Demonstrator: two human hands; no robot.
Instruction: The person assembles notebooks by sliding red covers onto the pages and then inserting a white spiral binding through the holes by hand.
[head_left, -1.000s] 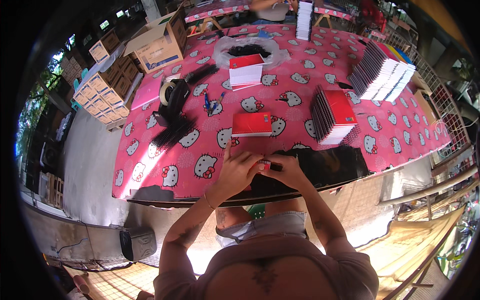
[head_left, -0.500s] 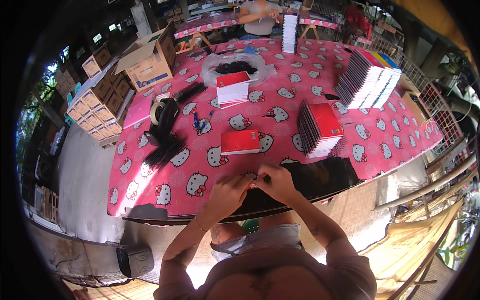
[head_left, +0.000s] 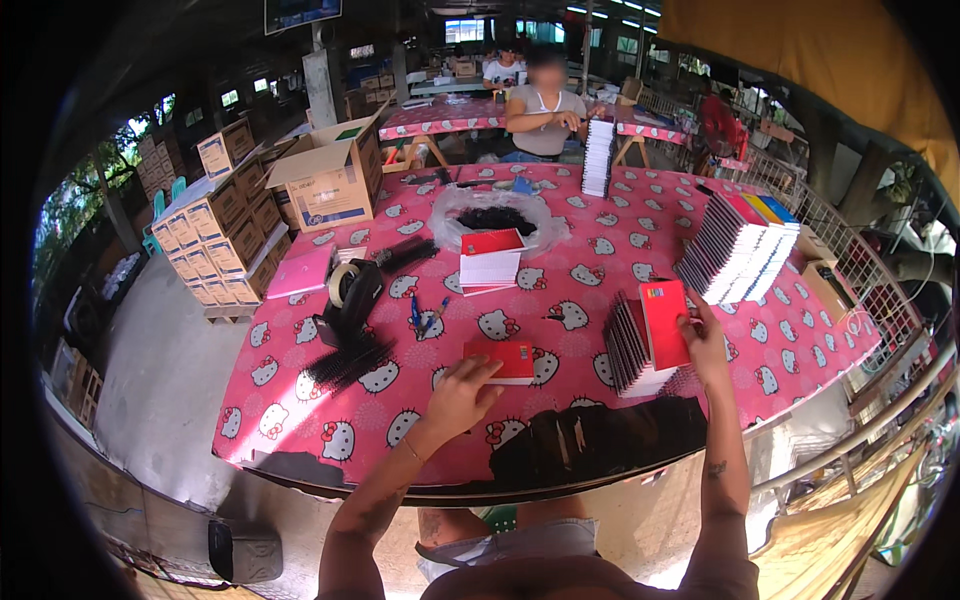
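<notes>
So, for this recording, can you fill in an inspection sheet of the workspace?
Surface: pink table cover with cat faces; black area along the near edge.
Job's things: red-covered pad near the person; spiral-bound stack to its right; white-paged pile farther back, red on top.
Clutter: tape dispenser, blue pens, black coil-like bundle, plastic bag with black contents.
Hands: left hand on the red-covered pad, grip unclear; right hand holding a red notebook by its right edge, at the stack.
Cables: thin white loops at the table's right end; cannot tell if cable.
Surroundings: stacked cartons left, wire mesh right, co-worker across the table.
</notes>
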